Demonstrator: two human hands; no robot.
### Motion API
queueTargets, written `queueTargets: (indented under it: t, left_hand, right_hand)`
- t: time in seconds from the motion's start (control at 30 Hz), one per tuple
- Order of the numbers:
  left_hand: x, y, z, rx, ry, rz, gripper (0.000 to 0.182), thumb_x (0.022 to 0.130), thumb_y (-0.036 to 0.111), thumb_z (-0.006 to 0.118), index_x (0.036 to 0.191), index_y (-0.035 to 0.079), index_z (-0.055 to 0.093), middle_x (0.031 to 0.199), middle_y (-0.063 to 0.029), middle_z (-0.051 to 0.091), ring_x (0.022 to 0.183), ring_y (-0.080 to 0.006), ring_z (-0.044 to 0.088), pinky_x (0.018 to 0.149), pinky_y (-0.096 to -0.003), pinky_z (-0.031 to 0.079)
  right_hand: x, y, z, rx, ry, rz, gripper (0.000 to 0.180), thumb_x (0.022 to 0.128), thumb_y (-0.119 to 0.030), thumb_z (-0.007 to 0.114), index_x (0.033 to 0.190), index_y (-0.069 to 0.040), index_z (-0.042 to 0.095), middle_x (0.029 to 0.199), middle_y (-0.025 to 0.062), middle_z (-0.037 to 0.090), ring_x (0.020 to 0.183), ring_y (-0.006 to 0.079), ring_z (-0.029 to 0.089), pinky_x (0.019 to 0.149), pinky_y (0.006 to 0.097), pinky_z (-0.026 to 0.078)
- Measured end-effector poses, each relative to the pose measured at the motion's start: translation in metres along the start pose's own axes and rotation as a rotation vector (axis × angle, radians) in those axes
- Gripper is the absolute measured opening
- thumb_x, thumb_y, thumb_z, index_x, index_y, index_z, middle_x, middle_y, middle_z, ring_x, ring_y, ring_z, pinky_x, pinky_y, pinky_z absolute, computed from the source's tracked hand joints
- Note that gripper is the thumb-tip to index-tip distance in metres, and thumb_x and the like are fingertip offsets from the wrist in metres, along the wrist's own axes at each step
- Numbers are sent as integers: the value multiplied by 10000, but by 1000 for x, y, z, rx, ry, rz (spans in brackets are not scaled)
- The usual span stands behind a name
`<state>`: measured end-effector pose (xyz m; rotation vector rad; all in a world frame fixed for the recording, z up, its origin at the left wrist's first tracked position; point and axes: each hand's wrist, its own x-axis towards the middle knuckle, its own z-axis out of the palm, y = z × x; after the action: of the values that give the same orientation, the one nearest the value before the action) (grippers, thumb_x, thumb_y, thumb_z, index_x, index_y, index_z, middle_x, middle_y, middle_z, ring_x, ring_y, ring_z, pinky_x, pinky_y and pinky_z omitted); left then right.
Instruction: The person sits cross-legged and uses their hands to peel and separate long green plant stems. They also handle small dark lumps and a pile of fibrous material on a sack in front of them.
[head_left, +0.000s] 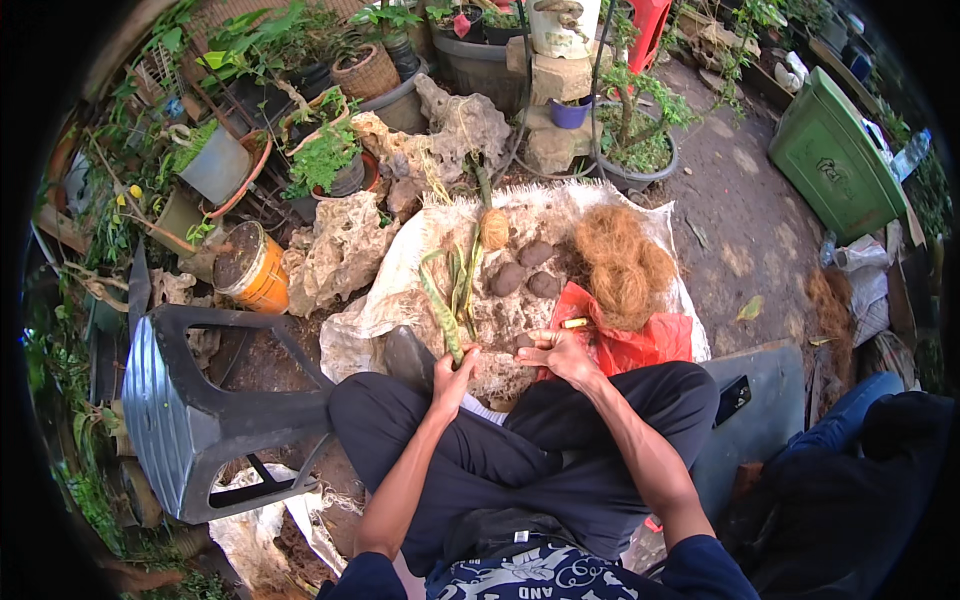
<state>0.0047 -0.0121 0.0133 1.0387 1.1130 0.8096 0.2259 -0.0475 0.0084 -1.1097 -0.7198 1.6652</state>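
Note:
My left hand (454, 379) grips the lower end of a variegated green leaf (441, 307), which points up and away from me. More long narrow leaves (466, 281) lie just beside it on a white woven sack (390, 281). At its fingertips my right hand (556, 355) has a small dark lump (523, 342), partly hidden by the fingers. Several dark soil balls (508, 278) rest on the sack ahead. A ball of twine (493, 229) is beyond them. To the right, a loose mass of brown fibre (626, 266) sits by a red plastic bag (660, 337), with a small yellow object (574, 323) on the bag.
A dark plastic stool (180, 420) lies on its side at the left. Rough rocks (337, 255), an orange bucket (262, 277) and potted plants (652, 150) border the sack. At the right are a green bin (836, 165) and a person in dark clothing (840, 487).

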Motion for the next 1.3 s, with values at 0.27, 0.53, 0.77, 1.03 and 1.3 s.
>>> queueTargets:
  t: [0.27,0.53,0.77,1.03,1.3]
  left_hand:
    - [8,-8,-5,-176,-321,-203,455,985,131,515,1408,79,352,1059,-75,534,885,-148,588,762,-304,516]
    - [4,-5,2,-139,-345,-68,459,952,-7,520,1377,67,363,1005,-63,568,900,-161,636,770,-289,549]
    - [3,-3,-3,-319,-480,-184,349,1016,215,479,1327,85,387,961,-48,562,747,-141,573,647,-290,459]
    - [0,-1,-2,-483,-559,-311,625,977,621,285,1352,126,352,997,-33,526,843,-154,555,693,-316,461]
    - [2,-3,1,-484,-579,-279,632,989,598,252,1387,112,325,1149,-58,480,927,-181,559,798,-375,508]
  right_hand:
    - [1,4,2,-21,140,-16,346,903,25,610,1216,118,494,955,97,639,896,233,682,832,319,588]
    - [1,2,8,-106,148,21,413,957,-110,582,1308,84,485,1034,119,642,926,218,678,822,278,577]
    - [-8,-3,21,-426,117,-103,295,932,-117,627,1179,44,629,1128,89,652,989,166,651,884,292,535]
    - [-28,-13,51,-912,9,-555,307,819,-96,712,1122,-59,677,1217,101,628,1092,270,622,935,353,509]
    - [-27,-7,53,-1043,14,-623,260,800,-125,725,1049,-66,680,1194,61,629,1074,257,624,883,356,538]
